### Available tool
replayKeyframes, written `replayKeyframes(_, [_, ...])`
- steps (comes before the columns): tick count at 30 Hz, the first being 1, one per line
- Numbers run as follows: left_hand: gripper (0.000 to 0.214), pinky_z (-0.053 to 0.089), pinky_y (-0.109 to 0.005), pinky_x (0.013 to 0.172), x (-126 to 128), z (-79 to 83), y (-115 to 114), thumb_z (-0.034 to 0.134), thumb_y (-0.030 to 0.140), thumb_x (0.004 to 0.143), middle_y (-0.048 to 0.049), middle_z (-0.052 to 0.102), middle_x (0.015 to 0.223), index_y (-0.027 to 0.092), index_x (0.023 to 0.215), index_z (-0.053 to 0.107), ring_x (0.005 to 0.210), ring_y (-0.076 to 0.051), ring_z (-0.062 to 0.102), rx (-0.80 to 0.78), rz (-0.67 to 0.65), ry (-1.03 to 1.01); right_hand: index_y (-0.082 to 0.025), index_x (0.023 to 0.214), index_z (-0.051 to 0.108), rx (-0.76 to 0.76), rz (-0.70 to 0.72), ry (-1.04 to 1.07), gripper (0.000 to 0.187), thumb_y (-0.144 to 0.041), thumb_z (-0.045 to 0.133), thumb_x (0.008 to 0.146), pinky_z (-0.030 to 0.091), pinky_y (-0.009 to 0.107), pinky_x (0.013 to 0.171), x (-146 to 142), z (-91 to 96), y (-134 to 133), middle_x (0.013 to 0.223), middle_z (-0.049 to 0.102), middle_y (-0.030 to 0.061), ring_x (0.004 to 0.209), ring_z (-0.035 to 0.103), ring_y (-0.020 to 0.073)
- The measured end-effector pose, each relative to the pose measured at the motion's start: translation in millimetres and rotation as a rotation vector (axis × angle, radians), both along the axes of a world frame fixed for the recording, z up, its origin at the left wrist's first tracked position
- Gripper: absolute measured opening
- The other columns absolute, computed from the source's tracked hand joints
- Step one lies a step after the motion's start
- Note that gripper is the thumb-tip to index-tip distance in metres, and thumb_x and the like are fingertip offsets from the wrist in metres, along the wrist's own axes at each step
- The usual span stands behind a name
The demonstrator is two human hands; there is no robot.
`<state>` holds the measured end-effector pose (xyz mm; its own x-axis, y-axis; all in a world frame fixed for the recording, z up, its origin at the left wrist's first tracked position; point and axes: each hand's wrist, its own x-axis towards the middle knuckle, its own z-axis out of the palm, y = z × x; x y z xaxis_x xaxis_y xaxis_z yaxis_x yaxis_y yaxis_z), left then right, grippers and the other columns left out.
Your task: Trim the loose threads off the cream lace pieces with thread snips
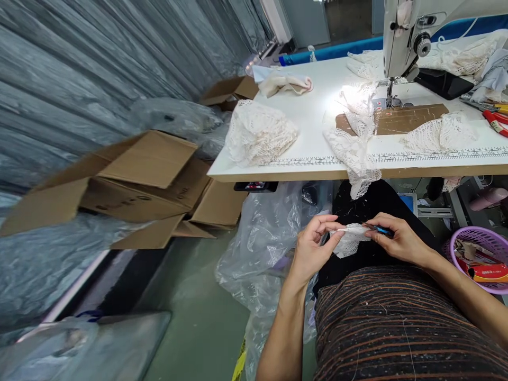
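Below the table edge, over my lap, both hands work a small piece of white lace (349, 239). My left hand (313, 246) pinches its left end with curled fingers. My right hand (397, 238) is closed on a small blue-handled tool (381, 230), whose tip touches the lace. A longer lace strip (355, 153) hangs from the white sewing table (309, 169) just above my hands. The sewing machine (400, 37) stands at the back right of the table.
Lace piles (257, 132) (440, 135) lie on the table, red-handled tools (496, 119) at its right edge. Open cardboard boxes (130, 180) sit on the floor at left, clear plastic bags (262, 243) beside my knees, and a purple basket (482, 259) at right.
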<state>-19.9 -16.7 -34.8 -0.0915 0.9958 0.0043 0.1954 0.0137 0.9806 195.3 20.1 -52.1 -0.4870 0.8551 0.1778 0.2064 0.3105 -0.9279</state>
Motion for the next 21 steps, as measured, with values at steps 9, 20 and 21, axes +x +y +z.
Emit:
replayKeyframes(9, [0.039,0.049,-0.021,0.058,-11,2.6,-4,0.078,0.042,0.075,-0.0015,0.068,0.085,0.019,0.102,0.064,0.066,-0.011,0.065,-0.058,-0.065,-0.159,-0.018,0.083,0.063,-0.162,0.090,-0.011,0.024,-0.041,0.058,0.091,0.042,0.024,0.061,-9,8.7,-4,0.071,0.061,-0.0008,0.064,0.050,0.0122])
replayKeyframes(20, [0.023,0.051,-0.036,0.088,-2,-58.0,43,0.071,0.030,0.078,-0.0070,0.071,0.100,0.019,0.098,0.069,0.094,-0.021,0.067,0.143,0.005,0.273,-0.020,0.085,0.065,-0.062,-0.181,-0.295,0.018,-0.038,0.061,0.086,0.043,0.028,0.060,-7,-25.0,12,0.070,0.067,0.0009,0.063,0.060,0.0162])
replayKeyframes(21, [0.023,0.051,-0.036,0.090,1,-57.5,48,0.070,0.031,0.079,-0.0079,0.071,0.103,0.019,0.098,0.069,0.096,-0.021,0.067,0.169,0.010,0.252,-0.020,0.085,0.065,-0.059,-0.188,-0.259,0.018,-0.037,0.059,0.087,0.044,0.028,0.060,-5,-22.9,13,0.070,0.068,0.0013,0.063,0.061,0.0165])
